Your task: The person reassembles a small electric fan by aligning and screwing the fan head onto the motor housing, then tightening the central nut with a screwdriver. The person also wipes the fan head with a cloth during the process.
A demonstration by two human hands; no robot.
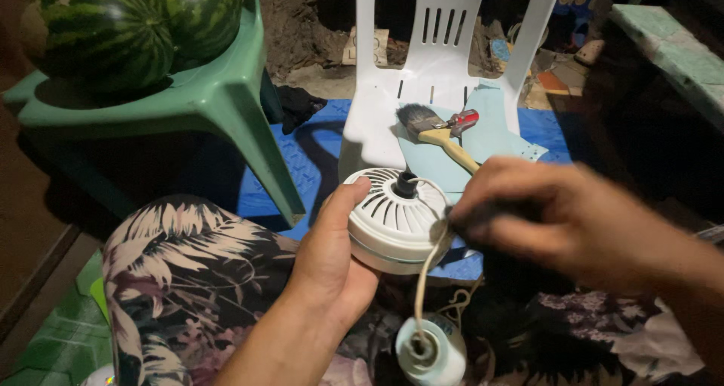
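My left hand [332, 254] grips a round white vented housing [394, 219], like a fan motor cover, from its left side, thumb on the rim. A black stub sticks up from its middle, and a cream cord [426, 269] runs from it down to a pale round part [430, 352] near my lap. My right hand [562, 224] is blurred, resting at the housing's right edge where the cord leaves; what its fingers pinch is hidden.
A white plastic chair [441, 62] stands ahead, with a paintbrush [437, 133] and a red-handled tool [464, 120] lying on a light blue sheet on its seat. At left, a green plastic chair [219, 92] carries two watermelons [105, 28]. My floral-clothed knee [188, 273] is below.
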